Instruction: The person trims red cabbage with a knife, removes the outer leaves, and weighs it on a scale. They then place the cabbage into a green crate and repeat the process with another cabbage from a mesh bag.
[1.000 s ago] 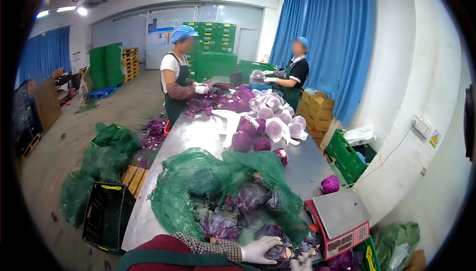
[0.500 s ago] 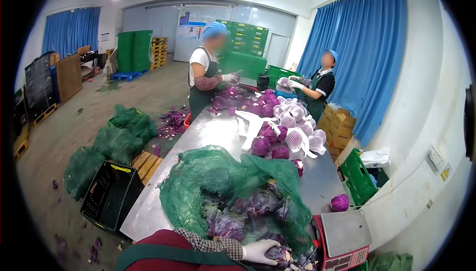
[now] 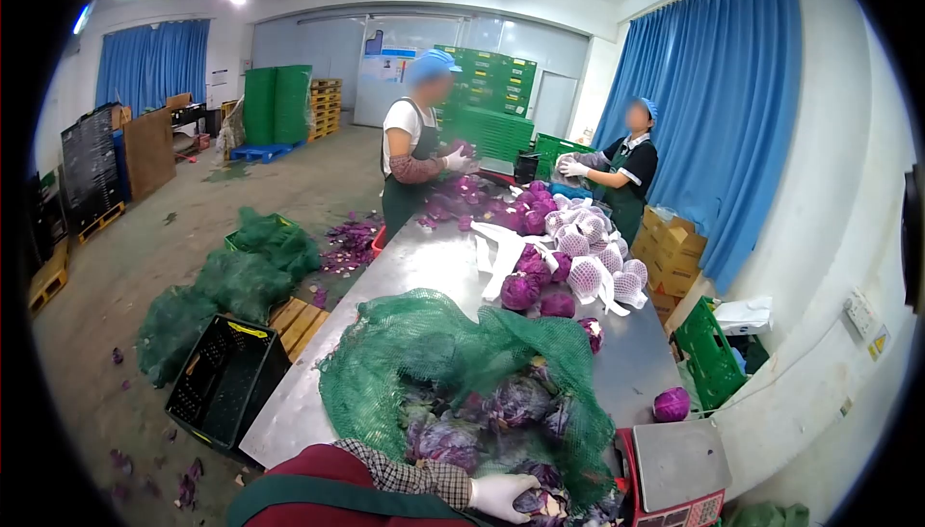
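Observation:
My left hand (image 3: 501, 496), in a white glove below a checked sleeve, reaches across the bottom of the view. Its fingers curl against a red cabbage (image 3: 547, 506) with a pale cut patch, low at the mouth of a green mesh sack (image 3: 385, 334). More red cabbages (image 3: 448, 442) with loose, dull outer leaves lie in the sack, partly covered by the netting. The sack rests on a metal table (image 3: 371, 281). My right hand is out of sight.
A red scale (image 3: 682, 464) stands right of the sack, with a single cabbage (image 3: 672, 404) behind it. Peeled and foam-netted cabbages (image 3: 583, 272) are heaped farther along. Two co-workers (image 3: 409, 156) stand at the far end. A black crate (image 3: 226, 382) sits left.
The view has shifted slightly. My left hand's fingers have drawn in around the cabbage's near side. The far-left co-worker's hands now hold a cabbage higher up.

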### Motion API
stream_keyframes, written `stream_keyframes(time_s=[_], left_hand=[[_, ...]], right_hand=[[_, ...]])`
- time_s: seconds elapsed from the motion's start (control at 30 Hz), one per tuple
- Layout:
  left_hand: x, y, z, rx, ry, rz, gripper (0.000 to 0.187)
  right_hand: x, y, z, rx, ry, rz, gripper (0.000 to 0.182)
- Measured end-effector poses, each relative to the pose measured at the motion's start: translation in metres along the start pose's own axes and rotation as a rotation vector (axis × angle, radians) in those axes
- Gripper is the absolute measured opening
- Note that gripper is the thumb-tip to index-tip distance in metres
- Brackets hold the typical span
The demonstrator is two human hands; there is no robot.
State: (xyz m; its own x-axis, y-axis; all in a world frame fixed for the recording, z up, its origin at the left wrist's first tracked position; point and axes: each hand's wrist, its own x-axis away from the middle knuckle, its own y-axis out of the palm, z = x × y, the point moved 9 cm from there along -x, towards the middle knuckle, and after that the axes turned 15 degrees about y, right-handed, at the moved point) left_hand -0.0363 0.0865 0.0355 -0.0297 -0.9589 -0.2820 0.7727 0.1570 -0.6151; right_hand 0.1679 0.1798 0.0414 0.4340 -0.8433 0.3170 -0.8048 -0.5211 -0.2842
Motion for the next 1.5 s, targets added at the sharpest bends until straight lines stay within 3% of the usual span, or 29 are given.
stream_keyframes(time_s=[0.1,0.13,0.37,0.57,0.67,0.77,0.8,0.83,0.9,0.97,1.0,1.03,1.07,1.1,1.13,1.17,1.23,1.3,1.37,1.4,1.43,1.5], left_hand=[[0.004,-0.007,0.022,-0.044,0.066,0.04,0.061],[0.005,-0.005,0.022,-0.096,0.082,0.039,0.059],[0.004,0.0,0.033,-0.1,0.059,-0.035,0.054],[0.005,-0.005,0.036,-0.1,0.192,0.028,0.059],[0.013,-0.004,0.029,-0.088,0.138,0.006,0.071],[0.02,0.003,0.009,-0.053,0.188,-0.011,0.066],[0.026,-0.003,0.002,0.038,0.191,0.043,0.054],[0.026,-0.008,-0.003,0.245,0.073,-0.01,0.043],[0.031,-0.029,-0.023,0.045,-0.04,0.079,0.035],[0.034,-0.081,-0.004,-0.057,0.02,0.485,0.026],[0.029,-0.097,-0.005,0.052,-0.06,0.576,0.024],[0.013,-0.101,-0.005,0.229,0.032,0.712,0.025],[-0.003,-0.119,0.045,0.216,0.108,0.711,0.031],[-0.028,-0.107,0.085,0.405,0.143,0.442,0.052],[-0.048,-0.092,0.127,0.557,0.464,0.319,0.077],[-0.055,-0.073,0.15,0.481,0.64,0.232,0.088],[-0.065,-0.03,0.148,0.29,0.742,0.154,0.095],[-0.045,-0.029,0.13,0.222,0.524,0.248,0.088],[-0.027,0.016,0.062,-0.384,0.312,0.234,0.101],[-0.019,0.022,0.05,-0.335,0.304,0.176,0.102],[-0.012,0.029,0.039,-0.283,0.291,0.12,0.104],[-0.008,0.034,0.028,-0.331,0.247,0.106,0.104]], right_hand=[[0.008,0.05,-0.028,0.327,-0.357,0.014,0.033],[-0.003,0.051,-0.012,0.101,-0.113,-0.041,0.034],[0.007,0.046,-0.025,0.07,-0.006,-0.046,0.032],[-0.012,0.051,0.005,0.205,-0.191,-0.038,0.03],[-0.01,0.051,0.004,0.3,-0.473,0.042,0.03],[-0.013,0.052,0.011,-0.045,0.043,-0.078,0.032],[-0.016,0.052,0.017,-0.009,0.029,-0.07,0.033],[-0.012,0.048,0.009,0.016,-0.041,-0.039,0.032],[0.0,0.046,-0.009,0.062,-0.184,0.017,0.032],[0.0,0.046,-0.007,0.035,-0.142,0.001,0.031],[0.003,0.046,-0.008,0.02,-0.123,-0.004,0.031],[0.005,0.048,-0.01,0.006,-0.103,-0.013,0.031],[0.004,0.05,-0.004,-0.069,0.004,-0.025,0.032],[0.005,0.05,-0.009,-0.016,-0.09,-0.006,0.028],[-0.006,0.051,0.005,0.142,-0.279,0.02,0.027],[-0.014,0.055,0.019,0.302,-0.469,0.048,0.028],[-0.017,0.047,0.026,0.336,-0.469,0.062,0.029],[-0.016,0.046,0.027,0.352,-0.472,0.077,0.031],[-0.017,0.052,0.032,0.339,-0.471,0.093,0.034],[-0.017,0.055,0.035,0.532,-0.551,0.151,0.037],[-0.02,0.058,0.039,0.497,-0.444,0.08,0.036],[-0.02,0.063,0.038,0.589,-0.508,0.119,0.035]])
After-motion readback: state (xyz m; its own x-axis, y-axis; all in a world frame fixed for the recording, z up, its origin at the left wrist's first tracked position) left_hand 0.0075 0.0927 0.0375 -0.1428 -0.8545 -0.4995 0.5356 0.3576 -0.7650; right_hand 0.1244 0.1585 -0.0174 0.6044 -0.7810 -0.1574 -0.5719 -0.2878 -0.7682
